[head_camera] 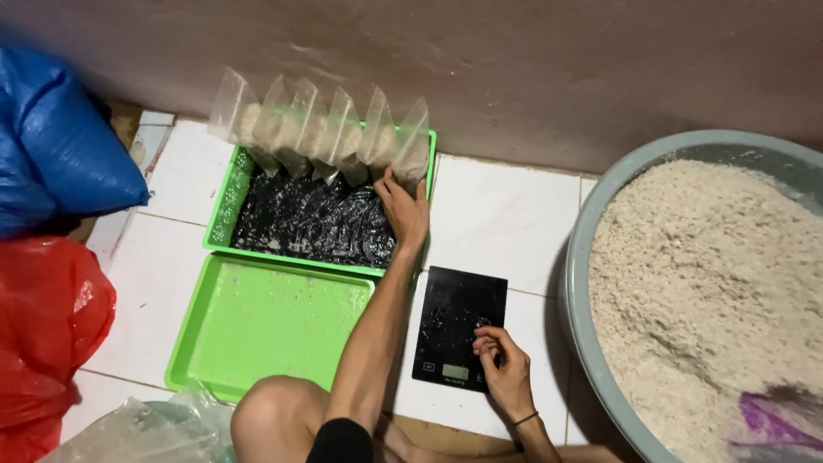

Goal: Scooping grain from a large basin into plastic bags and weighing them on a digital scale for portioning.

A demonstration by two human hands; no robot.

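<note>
My left hand reaches forward into a green tray lined with black plastic and rests against the last of several clear filled bags standing in a row along the tray's far edge. My right hand hovers with pinched fingers over a black flat digital scale, touching its surface near the display. The bags hold a pale grainy material.
A second green tray lies nearer me. A large grey basin of pale grainy material fills the right. A blue sack and a red plastic bag sit at the left. White floor tiles meet a brown wall behind.
</note>
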